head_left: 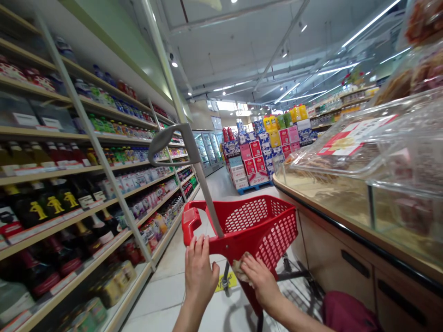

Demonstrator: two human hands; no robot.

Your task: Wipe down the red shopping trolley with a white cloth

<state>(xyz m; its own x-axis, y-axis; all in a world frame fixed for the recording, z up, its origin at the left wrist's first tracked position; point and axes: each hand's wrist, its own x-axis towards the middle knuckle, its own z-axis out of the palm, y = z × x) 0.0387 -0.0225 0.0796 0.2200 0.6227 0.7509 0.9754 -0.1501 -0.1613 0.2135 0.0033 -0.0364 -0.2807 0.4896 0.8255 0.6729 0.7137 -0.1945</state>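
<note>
A red plastic shopping cart [237,244] with a perforated basket stands in front of me, a grey push handle [176,145] rising from it on a metal pole. My left hand [200,272] has its fingers stretched out, the fingertips lying against the near red edge below the corner grip [190,219]. Pressed to the basket's near side is a crumpled beige cloth [242,269], and my right hand [259,279] covers and holds it. Part of the cloth is hidden under the fingers.
Shelves of bottles and packets [114,161] line the left side. On the right stands a display counter [332,221] topped with clear plastic food boxes [349,138]. Stacked cartons [254,161] sit on a blue pallet [254,188] ahead, near glass-door fridges [209,147].
</note>
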